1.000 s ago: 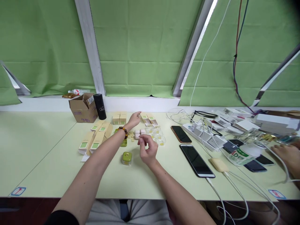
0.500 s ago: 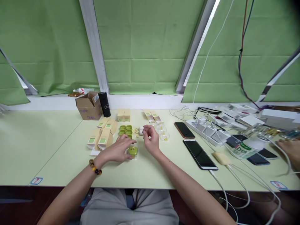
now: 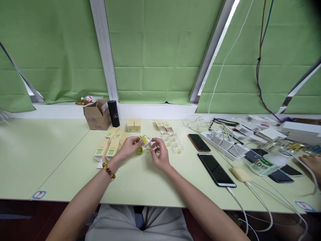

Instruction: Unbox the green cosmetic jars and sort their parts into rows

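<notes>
My left hand (image 3: 130, 147) grips a small clear box with a green lid (image 3: 145, 140), raised and tilted above the table. Close by on the right is my right hand (image 3: 160, 154), fingers curled but thumb and fingertips apart; whether they touch the box I cannot tell. Green square lids (image 3: 138, 150) lie below the left hand, partly hidden by it. Several clear containers with yellow spots (image 3: 177, 149) stand right of my right hand. Beside the left wrist lie long cream cartons with green labels (image 3: 112, 147).
Farther back stand two small cream boxes (image 3: 133, 125), flattened-looking cartons (image 3: 163, 127), a brown cardboard box (image 3: 97, 115) and a black bottle (image 3: 113, 113). On the right are phones (image 3: 217, 169), a power strip (image 3: 223, 144), cables and a white bottle (image 3: 268, 163). Another person's hand (image 3: 311, 162) shows at the right edge.
My left hand has lifted the green-lidded box off the table, moved it up and away from me, and tilted it. My right hand has lowered slightly beside it.
</notes>
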Demonstrator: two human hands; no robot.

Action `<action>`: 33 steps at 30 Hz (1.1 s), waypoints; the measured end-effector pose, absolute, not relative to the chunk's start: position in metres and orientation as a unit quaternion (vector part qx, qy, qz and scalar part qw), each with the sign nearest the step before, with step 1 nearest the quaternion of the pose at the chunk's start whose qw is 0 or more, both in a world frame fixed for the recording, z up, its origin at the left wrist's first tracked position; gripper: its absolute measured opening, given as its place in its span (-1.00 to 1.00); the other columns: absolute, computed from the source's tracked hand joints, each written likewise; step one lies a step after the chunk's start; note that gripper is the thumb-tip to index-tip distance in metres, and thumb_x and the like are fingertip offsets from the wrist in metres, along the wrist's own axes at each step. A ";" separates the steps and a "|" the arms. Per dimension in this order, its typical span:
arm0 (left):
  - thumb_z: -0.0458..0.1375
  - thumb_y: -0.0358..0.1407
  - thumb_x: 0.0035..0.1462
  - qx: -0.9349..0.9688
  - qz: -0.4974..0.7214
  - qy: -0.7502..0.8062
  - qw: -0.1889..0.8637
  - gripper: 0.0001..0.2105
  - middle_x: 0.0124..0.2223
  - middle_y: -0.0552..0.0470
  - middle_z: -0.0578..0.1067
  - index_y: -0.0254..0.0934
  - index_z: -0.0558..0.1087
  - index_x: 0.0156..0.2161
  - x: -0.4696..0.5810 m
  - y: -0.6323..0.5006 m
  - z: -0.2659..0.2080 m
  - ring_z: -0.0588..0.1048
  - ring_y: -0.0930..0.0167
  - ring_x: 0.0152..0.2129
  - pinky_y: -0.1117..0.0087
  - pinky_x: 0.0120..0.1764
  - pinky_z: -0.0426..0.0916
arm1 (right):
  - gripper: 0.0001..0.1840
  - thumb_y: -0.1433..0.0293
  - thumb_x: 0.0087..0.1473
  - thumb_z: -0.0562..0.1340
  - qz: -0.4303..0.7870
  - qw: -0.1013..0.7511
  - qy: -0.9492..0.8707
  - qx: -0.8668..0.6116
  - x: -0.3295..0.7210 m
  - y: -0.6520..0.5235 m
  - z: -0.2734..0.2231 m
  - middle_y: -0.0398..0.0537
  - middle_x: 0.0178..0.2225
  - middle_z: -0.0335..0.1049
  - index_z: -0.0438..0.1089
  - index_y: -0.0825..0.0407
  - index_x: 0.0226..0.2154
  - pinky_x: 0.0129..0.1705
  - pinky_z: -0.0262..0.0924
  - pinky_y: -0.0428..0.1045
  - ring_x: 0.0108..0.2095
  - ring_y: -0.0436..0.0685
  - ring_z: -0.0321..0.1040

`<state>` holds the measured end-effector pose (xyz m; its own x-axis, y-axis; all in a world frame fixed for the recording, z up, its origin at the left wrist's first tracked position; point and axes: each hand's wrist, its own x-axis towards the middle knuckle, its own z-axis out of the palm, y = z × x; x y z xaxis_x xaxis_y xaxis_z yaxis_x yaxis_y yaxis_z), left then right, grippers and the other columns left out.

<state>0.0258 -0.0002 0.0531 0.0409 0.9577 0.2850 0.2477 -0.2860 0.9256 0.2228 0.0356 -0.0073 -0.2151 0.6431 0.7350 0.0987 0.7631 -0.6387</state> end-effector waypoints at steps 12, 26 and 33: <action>0.31 0.28 0.01 0.574 0.561 0.428 0.415 -0.38 -0.30 -0.06 0.57 -0.34 0.58 -0.25 0.046 -0.010 0.020 0.51 0.33 -0.32 0.36 -0.25 0.42 | -0.45 0.32 0.18 0.36 0.155 0.577 -0.774 -0.210 0.216 0.026 -0.004 0.18 0.06 0.30 0.22 -0.07 0.17 -0.28 0.45 0.09 0.01 0.28 0.36; 0.45 -0.19 0.04 0.567 0.608 0.374 0.411 -0.44 0.18 -0.19 0.52 -0.21 0.51 0.15 0.046 -0.024 0.024 0.57 0.23 -0.02 0.17 0.05 0.48 | -0.58 0.12 0.33 0.22 0.462 0.554 -0.671 -0.174 0.222 0.030 0.002 0.10 -0.04 0.48 0.34 -0.03 0.13 -0.21 0.52 0.09 -0.17 0.15 0.49; 0.35 -0.27 0.13 0.593 0.619 0.369 0.361 -0.55 0.29 -0.17 0.44 -0.15 0.49 0.15 0.049 -0.027 0.026 0.42 0.16 0.23 0.12 0.19 0.40 | -0.49 0.24 0.06 0.46 0.455 0.581 -0.649 -0.186 0.219 0.028 0.002 0.07 0.00 0.47 0.39 -0.06 0.04 -0.13 0.52 0.07 -0.05 0.19 0.47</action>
<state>0.0489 -0.0272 0.0257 -0.0377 0.8835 0.4668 -0.0085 -0.4674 0.8840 0.2188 0.0279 0.0020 -0.2557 0.7699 0.5848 -0.2884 0.5166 -0.8062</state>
